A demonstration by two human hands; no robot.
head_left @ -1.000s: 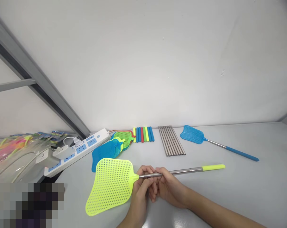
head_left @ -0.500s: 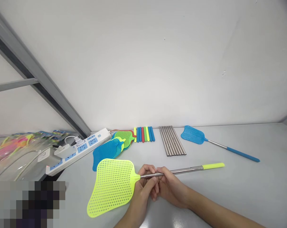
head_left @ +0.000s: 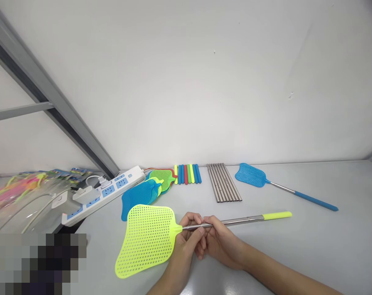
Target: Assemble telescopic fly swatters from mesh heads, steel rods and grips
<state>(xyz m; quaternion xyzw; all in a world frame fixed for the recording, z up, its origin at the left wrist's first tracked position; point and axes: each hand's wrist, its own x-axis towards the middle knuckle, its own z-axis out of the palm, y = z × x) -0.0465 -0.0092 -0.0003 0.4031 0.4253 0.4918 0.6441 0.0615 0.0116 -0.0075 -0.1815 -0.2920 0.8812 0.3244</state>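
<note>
A yellow fly swatter (head_left: 149, 235) with a perforated head, a metal rod and a yellow grip lies across both hands, its head to the left. My left hand (head_left: 187, 241) is closed around the rod close to the head, thumb in front. Right beside it, my right hand (head_left: 219, 241) pinches the same rod, its fingers touching those of the left hand. Parts of the fingers are hidden behind the rod and each other.
Behind lie loose swatter heads (head_left: 141, 193), a row of coloured grips (head_left: 188, 174) and several metal rods (head_left: 224, 182). A blue fly swatter (head_left: 252, 175) rests at right. On the left are a power strip (head_left: 104, 194) with plugs and plastic-bagged goods (head_left: 26, 192).
The view has shifted very slightly. Both hands keep their hold on the yellow fly swatter, whose head has tilted up a little at its lower left edge.
</note>
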